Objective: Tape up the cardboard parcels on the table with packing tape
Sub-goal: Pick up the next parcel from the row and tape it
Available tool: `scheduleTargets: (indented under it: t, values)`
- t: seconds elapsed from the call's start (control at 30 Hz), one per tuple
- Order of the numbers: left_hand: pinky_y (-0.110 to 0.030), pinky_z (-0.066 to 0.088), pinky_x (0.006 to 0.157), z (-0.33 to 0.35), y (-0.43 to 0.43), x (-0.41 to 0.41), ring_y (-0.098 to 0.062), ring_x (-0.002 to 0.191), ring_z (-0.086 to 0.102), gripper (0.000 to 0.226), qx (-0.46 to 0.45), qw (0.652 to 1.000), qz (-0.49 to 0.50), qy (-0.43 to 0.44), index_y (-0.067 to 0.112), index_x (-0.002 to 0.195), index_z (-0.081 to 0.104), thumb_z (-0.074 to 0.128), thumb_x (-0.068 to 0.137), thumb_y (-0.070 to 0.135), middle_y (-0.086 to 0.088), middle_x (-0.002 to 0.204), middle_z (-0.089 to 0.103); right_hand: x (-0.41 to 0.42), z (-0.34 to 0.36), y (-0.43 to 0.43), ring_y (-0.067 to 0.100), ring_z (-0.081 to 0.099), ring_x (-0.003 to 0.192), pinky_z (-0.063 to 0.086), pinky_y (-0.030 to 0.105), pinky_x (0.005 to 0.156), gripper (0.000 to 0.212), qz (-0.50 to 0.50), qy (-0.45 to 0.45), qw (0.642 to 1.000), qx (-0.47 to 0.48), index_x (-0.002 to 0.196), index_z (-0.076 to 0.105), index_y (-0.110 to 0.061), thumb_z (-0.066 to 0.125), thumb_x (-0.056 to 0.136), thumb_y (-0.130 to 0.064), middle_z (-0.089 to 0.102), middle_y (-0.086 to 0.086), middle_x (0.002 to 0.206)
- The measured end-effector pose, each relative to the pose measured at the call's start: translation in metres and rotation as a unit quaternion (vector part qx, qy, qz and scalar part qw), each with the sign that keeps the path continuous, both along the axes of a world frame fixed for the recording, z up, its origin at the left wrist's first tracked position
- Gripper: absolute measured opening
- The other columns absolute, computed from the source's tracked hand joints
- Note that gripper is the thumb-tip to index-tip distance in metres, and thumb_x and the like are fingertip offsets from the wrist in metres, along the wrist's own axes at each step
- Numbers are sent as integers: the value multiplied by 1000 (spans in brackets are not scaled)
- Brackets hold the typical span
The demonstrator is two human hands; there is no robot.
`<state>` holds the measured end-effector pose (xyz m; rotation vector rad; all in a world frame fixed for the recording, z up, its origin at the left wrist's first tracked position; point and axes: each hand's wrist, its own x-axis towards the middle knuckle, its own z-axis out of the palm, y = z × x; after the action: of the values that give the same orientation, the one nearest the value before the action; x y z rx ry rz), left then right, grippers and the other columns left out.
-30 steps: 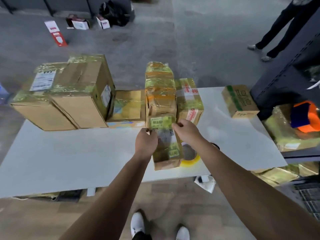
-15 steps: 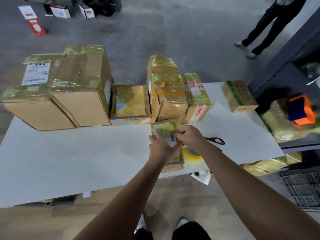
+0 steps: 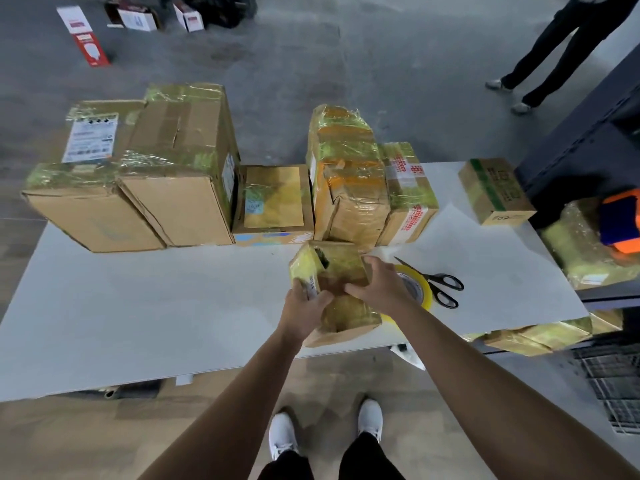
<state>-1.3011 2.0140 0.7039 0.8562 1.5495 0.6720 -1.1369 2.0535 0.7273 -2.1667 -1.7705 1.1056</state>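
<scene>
A small cardboard parcel (image 3: pixel 341 268), wrapped in yellowish tape, stands tilted at the front of the white table (image 3: pixel 138 306). My left hand (image 3: pixel 304 306) grips its left side near a barcode label. My right hand (image 3: pixel 377 285) holds its right side, fingers curled over the top face. A roll of yellow packing tape (image 3: pixel 420 289) lies just right of the parcel, partly hidden by my right wrist. Black scissors (image 3: pixel 441 284) lie beside the roll.
Several taped parcels stand in a row at the table's back: two large boxes (image 3: pixel 156 181), a flat one (image 3: pixel 273 202), a tall one (image 3: pixel 346 188), a red-printed one (image 3: pixel 407 195). A small box with green tape (image 3: pixel 495 192) sits far right. A person's legs (image 3: pixel 554 50) stand beyond.
The parcel has been turned in my hands, tipped up so another face shows. Both hands shifted their hold on it. The scissors have come into view beside the tape roll.
</scene>
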Motion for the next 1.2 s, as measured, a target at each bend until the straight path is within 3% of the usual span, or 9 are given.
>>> scheduleTargets:
  t: [0.1, 0.23, 0.37, 0.43, 0.5, 0.6, 0.77, 1.03, 1.2]
  values:
    - [-25, 46, 71, -4, -3, -6, -19, 91, 61, 18, -4, 999, 7, -34, 12, 107, 62, 51, 93, 11, 0, 95, 65, 2, -3, -4, 27, 42, 135, 40, 33, 94, 81, 30, -5, 998, -58, 151, 28, -11, 67, 89, -46, 39, 8, 151]
    - [-30, 42, 74, -7, -1, -4, -19, 80, 55, 32, -30, 999, 14, -34, 14, 91, 68, 39, 91, -1, -7, 89, 64, 3, -2, 0, 31, 40, 138, 38, 37, 100, 74, 56, -48, 995, -61, 152, 27, -5, 56, 97, -45, 39, 14, 153]
    - [-24, 46, 69, 3, 5, 1, -20, 85, 56, 44, -16, 998, -25, 58, 7, 126, 60, 36, 91, -2, -5, 100, 63, 3, -3, 6, 32, 54, 117, 40, 32, 79, 45, 49, -48, 996, -50, 130, 50, -3, 51, 101, -37, 59, 15, 124]
    - [-28, 46, 83, 9, 9, 5, -26, 111, 54, 50, 14, 991, -28, 127, 8, 143, 41, 39, 93, 1, -8, 128, 54, 5, -3, 6, 30, 54, 97, 36, 31, 63, 25, 53, -49, 997, -40, 101, 53, -7, 46, 103, -31, 57, 8, 91]
    - [-30, 41, 87, 13, 15, 9, -28, 121, 49, 46, 44, 984, -24, 170, 8, 143, 36, 43, 98, 15, -11, 138, 46, 7, -1, 6, 30, 54, 91, 37, 33, 64, 25, 51, -41, 997, -35, 99, 54, -6, 42, 103, -28, 57, 9, 90]
    - [-39, 47, 89, 11, 28, 13, -29, 115, 54, 48, 30, 977, -28, 208, 10, 141, 37, 46, 100, 33, -11, 135, 47, 9, 2, 8, 26, 57, 88, 42, 31, 68, 33, 50, -25, 998, -39, 120, 55, -7, 43, 101, -31, 61, 9, 100]
    - [-40, 49, 81, 6, 50, 10, -30, 106, 58, 45, 2, 967, -26, 255, 6, 128, 42, 57, 96, 34, -12, 125, 54, 12, -3, 11, 17, 47, 71, 28, 26, 52, 25, 62, -47, 997, -27, 83, 44, -15, 44, 101, -33, 43, -5, 70]
    - [-31, 41, 67, 4, 57, 3, -24, 83, 54, 28, 5, 960, -39, 277, 8, 111, 46, 59, 91, 23, -4, 95, 56, 13, -10, 19, 13, 51, 63, 37, 28, 53, 33, 51, -30, 998, 0, 71, 47, -19, 61, 95, -36, 54, 0, 69]
    - [-34, 46, 76, 6, 55, 13, -29, 104, 58, 41, -2, 961, -20, 274, 9, 128, 43, 57, 96, 29, -11, 125, 54, 22, -9, 21, 22, 66, 78, 54, 38, 70, 30, 50, -4, 998, -23, 84, 57, -14, 60, 95, -42, 68, 8, 85]
